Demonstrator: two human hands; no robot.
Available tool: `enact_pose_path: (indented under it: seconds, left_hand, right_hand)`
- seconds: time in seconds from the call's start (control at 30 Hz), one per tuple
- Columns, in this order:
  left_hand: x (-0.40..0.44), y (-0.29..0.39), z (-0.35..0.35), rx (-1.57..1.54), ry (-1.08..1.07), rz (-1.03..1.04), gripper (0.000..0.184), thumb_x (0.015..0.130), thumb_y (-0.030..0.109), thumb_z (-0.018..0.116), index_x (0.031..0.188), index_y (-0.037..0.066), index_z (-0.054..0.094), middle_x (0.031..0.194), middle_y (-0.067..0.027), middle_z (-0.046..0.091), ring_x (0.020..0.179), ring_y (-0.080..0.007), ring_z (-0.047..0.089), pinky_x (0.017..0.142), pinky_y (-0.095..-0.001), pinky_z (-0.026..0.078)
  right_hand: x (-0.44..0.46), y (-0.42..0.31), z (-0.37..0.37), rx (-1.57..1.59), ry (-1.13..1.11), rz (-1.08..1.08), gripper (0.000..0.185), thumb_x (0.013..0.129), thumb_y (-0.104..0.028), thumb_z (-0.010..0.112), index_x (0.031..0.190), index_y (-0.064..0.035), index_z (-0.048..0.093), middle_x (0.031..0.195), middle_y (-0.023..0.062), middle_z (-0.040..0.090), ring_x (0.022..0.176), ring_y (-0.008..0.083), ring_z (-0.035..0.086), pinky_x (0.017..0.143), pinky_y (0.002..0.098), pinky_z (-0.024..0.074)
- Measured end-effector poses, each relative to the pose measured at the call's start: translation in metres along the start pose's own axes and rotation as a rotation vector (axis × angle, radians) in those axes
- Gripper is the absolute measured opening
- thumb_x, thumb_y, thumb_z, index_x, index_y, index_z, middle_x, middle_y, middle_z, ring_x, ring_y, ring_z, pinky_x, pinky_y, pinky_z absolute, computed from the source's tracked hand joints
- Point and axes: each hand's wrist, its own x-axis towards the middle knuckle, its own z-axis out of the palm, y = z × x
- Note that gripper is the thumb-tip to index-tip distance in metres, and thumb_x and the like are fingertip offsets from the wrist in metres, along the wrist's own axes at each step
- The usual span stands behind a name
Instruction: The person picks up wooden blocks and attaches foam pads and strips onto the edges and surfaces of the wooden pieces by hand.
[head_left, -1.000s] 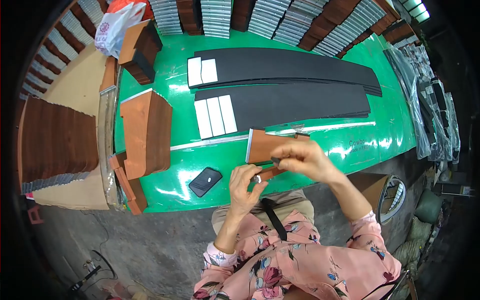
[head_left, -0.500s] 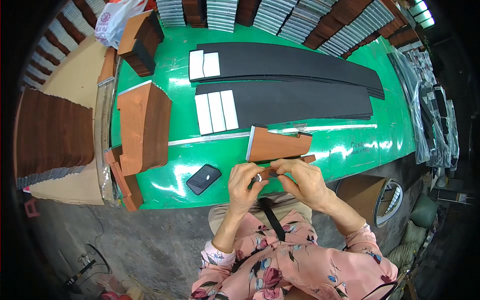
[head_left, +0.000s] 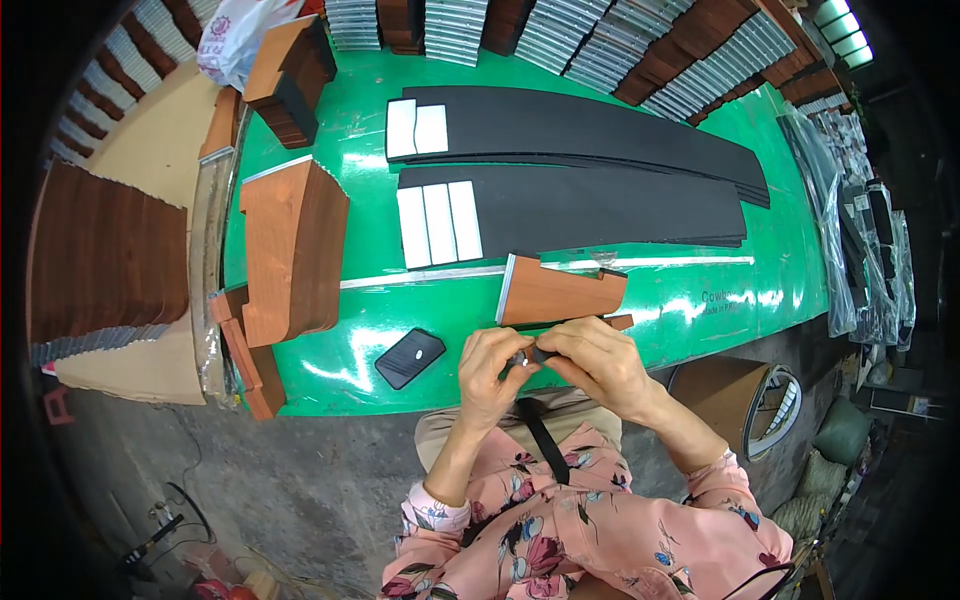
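Both hands meet at the near edge of the green table. My left hand (head_left: 488, 372) has its fingers closed on a small brown wood-grain piece (head_left: 530, 354), mostly hidden by the fingers. My right hand (head_left: 603, 366) pinches a dark strip (head_left: 544, 354) against that piece, thumb and fingertips close to the left ones. Just beyond the fingers lies a wood-grain panel (head_left: 563, 292) with a pale edge and a notch. To the left of my hands a black phone-like slab (head_left: 410, 358) rests flat on the table.
Two piles of black sheets (head_left: 600, 208) with white labels lie across the green table (head_left: 370, 300). Stacks of wood-grain panels (head_left: 295, 250) stand at the left, with more along the back. Plastic-wrapped parts (head_left: 865, 230) edge the right side. A brown drum-like object (head_left: 715, 395) sits below the table.
My right hand has shifted slightly left, so less of the brown piece shows between the fingers. The whole view has moved a little.
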Motion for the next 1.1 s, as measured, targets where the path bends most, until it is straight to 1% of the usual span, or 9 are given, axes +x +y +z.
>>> enact_pose_path:
  seconds: [0.07,0.13,0.33,0.63,0.93,1.03,1.1]
  left_hand:
    - [0.0003,-0.0005,0.0003,-0.006,0.004,0.005,0.029,0.069,0.010,0.074,0.094,0.001,0.062,0.091,-0.0114,0.061,0.083,-0.0277,0.057,0.070,-0.0350,0.046]
    - [0.0002,-0.0008,0.0006,-0.013,0.008,0.010,0.029,0.068,0.009,0.074,0.094,0.001,0.062,0.091,-0.0114,0.061,0.083,-0.0278,0.057,0.070,-0.0351,0.046]
    - [-0.0011,-0.0015,0.0005,-0.014,0.001,-0.007,0.029,0.068,0.007,0.074,0.093,0.001,0.062,0.091,-0.0113,0.061,0.083,-0.0283,0.058,0.071,-0.0358,0.046]
    - [-0.0005,-0.0014,0.0000,-0.004,0.001,0.010,0.030,0.068,0.008,0.074,0.094,0.002,0.061,0.091,-0.0112,0.061,0.082,-0.0281,0.057,0.070,-0.0357,0.046]
    - [-0.0013,-0.0018,0.0001,0.005,-0.003,0.008,0.030,0.067,0.005,0.072,0.094,0.001,0.061,0.091,-0.0113,0.061,0.083,-0.0284,0.058,0.071,-0.0360,0.047]
    - [-0.0012,-0.0011,-0.0001,0.006,0.001,0.008,0.028,0.068,0.008,0.073,0.093,0.001,0.061,0.091,-0.0113,0.061,0.083,-0.0285,0.058,0.071,-0.0359,0.047]
    - [-0.0018,-0.0026,0.0001,0.016,-0.005,0.035,0.031,0.070,0.011,0.074,0.096,0.002,0.061,0.091,-0.0112,0.061,0.084,-0.0284,0.058,0.071,-0.0362,0.047]
  right_hand:
    - [0.0003,0.0003,0.0005,-0.001,-0.003,-0.012,0.028,0.069,0.000,0.071,0.095,-0.0012,0.062,0.094,0.0090,0.063,0.082,0.0245,0.061,0.069,0.0331,0.0515]
    - [0.0003,0.0003,0.0017,-0.065,0.001,-0.048,0.029,0.067,0.000,0.072,0.095,-0.0017,0.062,0.094,0.0083,0.064,0.083,0.0241,0.061,0.069,0.0327,0.0514]
    - [-0.0005,0.0004,0.0055,-0.113,0.015,-0.058,0.030,0.065,0.000,0.072,0.094,-0.0020,0.063,0.093,0.0077,0.064,0.082,0.0234,0.060,0.068,0.0325,0.0505]
    - [0.0000,-0.0004,0.0065,-0.111,0.027,-0.061,0.029,0.066,-0.001,0.072,0.094,-0.0015,0.064,0.093,0.0078,0.064,0.082,0.0231,0.060,0.067,0.0321,0.0501]
    - [0.0000,0.0000,0.0067,-0.105,0.030,-0.065,0.028,0.067,-0.001,0.072,0.094,-0.0005,0.064,0.093,0.0091,0.064,0.082,0.0238,0.060,0.067,0.0324,0.0506]
    - [-0.0006,0.0005,0.0070,-0.092,0.027,-0.064,0.027,0.067,-0.001,0.072,0.093,-0.0003,0.064,0.096,0.0099,0.064,0.082,0.0244,0.061,0.067,0.0326,0.0512]
    - [-0.0010,0.0000,0.0080,-0.086,0.039,-0.051,0.027,0.067,-0.002,0.072,0.093,-0.0004,0.064,0.097,0.0103,0.064,0.082,0.0246,0.061,0.067,0.0328,0.0515]
